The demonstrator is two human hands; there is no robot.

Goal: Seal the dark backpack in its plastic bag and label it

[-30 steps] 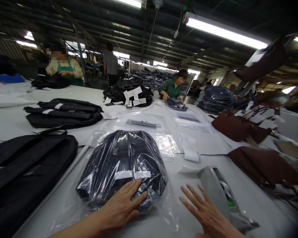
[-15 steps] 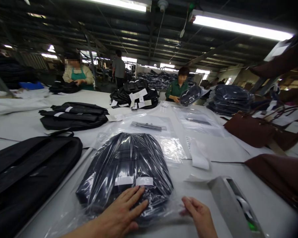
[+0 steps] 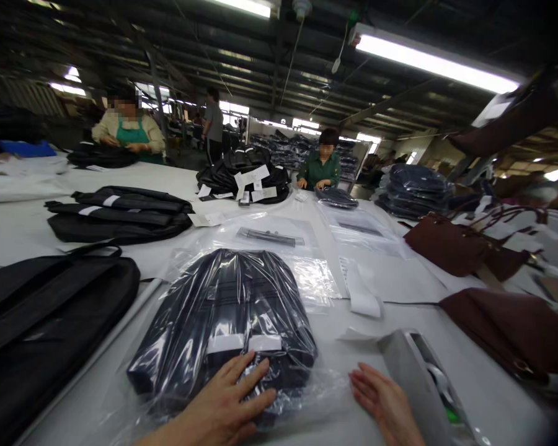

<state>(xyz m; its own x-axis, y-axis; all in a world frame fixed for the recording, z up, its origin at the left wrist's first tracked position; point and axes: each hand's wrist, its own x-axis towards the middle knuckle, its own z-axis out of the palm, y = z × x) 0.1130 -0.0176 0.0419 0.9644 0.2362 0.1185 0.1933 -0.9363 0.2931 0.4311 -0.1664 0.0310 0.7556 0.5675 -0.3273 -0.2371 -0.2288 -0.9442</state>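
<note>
A dark backpack (image 3: 242, 297) lies in a clear plastic bag (image 3: 307, 390) in front of me, with two white strips across its straps. My left hand (image 3: 227, 396) rests flat on the lower part of the wrapped backpack, fingers spread. Just right of the bag's loose edge is my right hand (image 3: 384, 396), its fingers stretched out and nothing visible in them. Beside that hand stands a grey tape dispenser (image 3: 413, 384).
Black backpacks (image 3: 51, 303) lie at left, more (image 3: 121, 214) behind. Flat clear bags (image 3: 279, 238) and a white paper strip (image 3: 363, 291) lie ahead. Brown handbags (image 3: 506, 334) are at right. Two co-workers (image 3: 323, 164) (image 3: 128, 130) work across the table.
My right hand has let go of the bag's edge and its fingers have straightened. My left hand stays on the backpack. The co-worker in dark green has laid a wrapped bag down.
</note>
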